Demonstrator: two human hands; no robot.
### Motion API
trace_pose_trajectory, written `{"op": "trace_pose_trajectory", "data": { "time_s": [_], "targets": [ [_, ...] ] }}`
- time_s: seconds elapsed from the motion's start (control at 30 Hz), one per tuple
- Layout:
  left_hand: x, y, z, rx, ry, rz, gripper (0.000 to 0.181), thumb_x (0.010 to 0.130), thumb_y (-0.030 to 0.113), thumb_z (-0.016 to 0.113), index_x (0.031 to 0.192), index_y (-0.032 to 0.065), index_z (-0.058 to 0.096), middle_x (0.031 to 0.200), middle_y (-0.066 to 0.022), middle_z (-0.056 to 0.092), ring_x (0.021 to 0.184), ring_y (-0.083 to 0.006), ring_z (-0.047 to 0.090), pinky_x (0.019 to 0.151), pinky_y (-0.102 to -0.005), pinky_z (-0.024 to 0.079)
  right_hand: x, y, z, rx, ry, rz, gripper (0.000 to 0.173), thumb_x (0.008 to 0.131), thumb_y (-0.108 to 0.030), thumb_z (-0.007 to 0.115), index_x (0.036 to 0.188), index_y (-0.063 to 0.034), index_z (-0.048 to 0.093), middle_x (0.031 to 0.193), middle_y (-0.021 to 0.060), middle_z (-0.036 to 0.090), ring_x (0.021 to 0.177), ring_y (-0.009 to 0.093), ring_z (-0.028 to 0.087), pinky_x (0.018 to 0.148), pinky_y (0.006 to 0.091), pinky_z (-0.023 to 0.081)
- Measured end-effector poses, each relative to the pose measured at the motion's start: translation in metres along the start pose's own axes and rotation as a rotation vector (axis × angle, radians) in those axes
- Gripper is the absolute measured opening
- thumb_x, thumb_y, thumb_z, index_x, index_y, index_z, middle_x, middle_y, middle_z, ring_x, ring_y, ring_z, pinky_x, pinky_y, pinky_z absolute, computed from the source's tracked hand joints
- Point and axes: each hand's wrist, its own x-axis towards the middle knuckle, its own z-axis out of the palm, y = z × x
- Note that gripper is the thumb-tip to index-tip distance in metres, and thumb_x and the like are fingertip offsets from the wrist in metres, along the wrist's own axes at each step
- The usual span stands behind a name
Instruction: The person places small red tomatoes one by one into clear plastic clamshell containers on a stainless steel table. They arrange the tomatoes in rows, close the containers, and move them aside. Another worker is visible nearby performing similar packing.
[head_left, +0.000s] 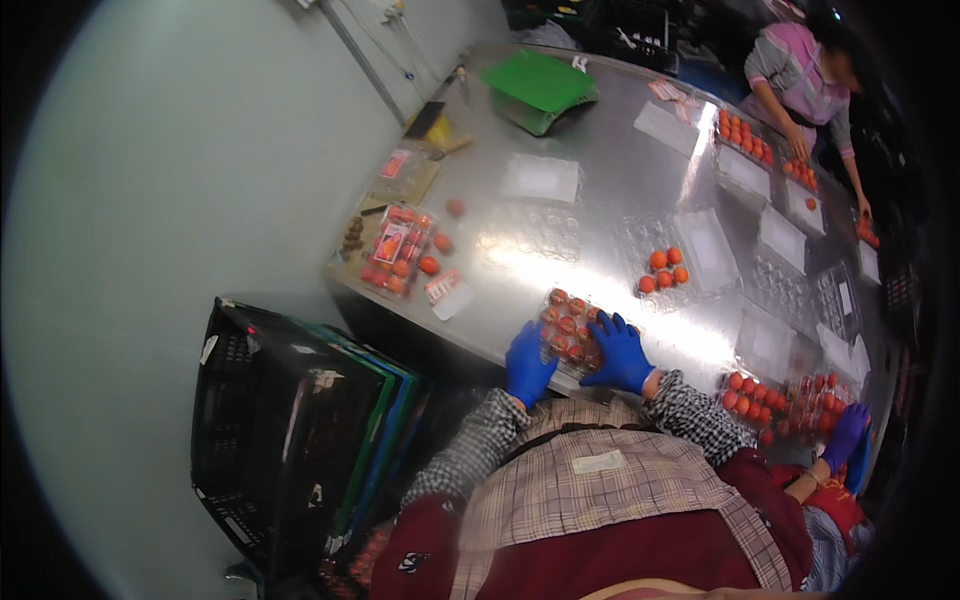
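Both my hands wear blue gloves at the near edge of a steel table. Between them lies a clear plastic fruit pack (568, 326) filled with rows of orange-red round fruit. My left hand (531, 364) rests against the pack's left side, while my right hand (619, 352) lies over its right side with the fingers spread. Farther right, an open clear tray (654, 304) holds several loose orange fruits (664, 279). At the left of the table sits a filled, labelled pack (397, 247), with a few single fruits (429, 265) beside it.
A green plastic bin (540, 90) stands at the back, and a knife (463, 84) lies near the wall side. Black crates (255, 420) stand at lower left. Filled packs (752, 397) lie at right near a co-worker's purple-gloved hand (846, 436). Another person (799, 75) works across the table.
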Motion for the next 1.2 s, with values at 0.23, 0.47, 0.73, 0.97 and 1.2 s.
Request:
{"op": "trace_pose_trajectory", "data": {
  "time_s": [0.23,0.47,0.73,0.97,1.2],
  "targets": [
    [0.026,-0.05,0.02,-0.363,0.099,-0.242,0.046,0.093,0.015,0.064,0.132,-0.0061,0.059,0.127,-0.025,0.066,0.119,-0.0374,0.063,0.104,-0.0427,0.048,0.002,0.003,0.017,-0.01,0.121,-0.003,0.108,0.061,-0.043,0.091,0.151,-0.0108,0.041,0.158,0.0227,0.034,0.142,0.046,0.036,0.11,0.0608,0.035],
    [0.035,-0.058,0.005,-1.009,-0.045,-0.841,0.047,0.093,0.001,0.061,0.139,-0.0015,0.055,0.122,-0.0082,0.065,0.107,-0.0176,0.062,0.09,-0.0307,0.051,0.018,0.006,0.029,0.005,0.218,0.077,0.097,0.066,-0.047,0.085,0.147,-0.0101,0.046,0.156,0.0252,0.036,0.14,0.046,0.039,0.107,0.0579,0.039],
    [0.041,-0.049,0.002,-0.249,0.097,-0.283,0.064,0.089,0.006,0.07,0.146,-0.0042,0.044,0.14,-0.0165,0.053,0.123,-0.0242,0.054,0.102,-0.0359,0.048,0.019,0.021,0.016,0.231,0.391,0.063,0.083,0.075,-0.04,0.08,0.143,-0.0033,0.05,0.148,0.0239,0.048,0.133,0.041,0.05,0.104,0.0491,0.046],
    [0.029,-0.034,0.027,-0.888,-0.01,-0.713,0.07,0.09,0.008,0.071,0.15,-0.0035,0.038,0.148,-0.0193,0.046,0.129,-0.0277,0.051,0.104,-0.0353,0.047,0.029,0.071,0.043,0.511,0.308,0.394,0.05,0.092,-0.041,0.065,0.127,-0.0054,0.065,0.105,0.0154,0.073,0.094,0.03,0.07,0.086,0.0409,0.055],
    [0.121,0.025,0.003,-0.667,-0.428,-0.244,0.071,0.091,0.027,0.074,0.149,-0.0003,0.044,0.146,-0.0175,0.051,0.129,-0.026,0.053,0.106,-0.036,0.046,0.023,0.079,0.054,1.54,-0.046,0.39,0.026,0.097,-0.017,0.054,0.087,-0.0004,0.071,0.079,0.0037,0.066,0.069,0.013,0.058,0.065,0.0274,0.049]
  ]
}}
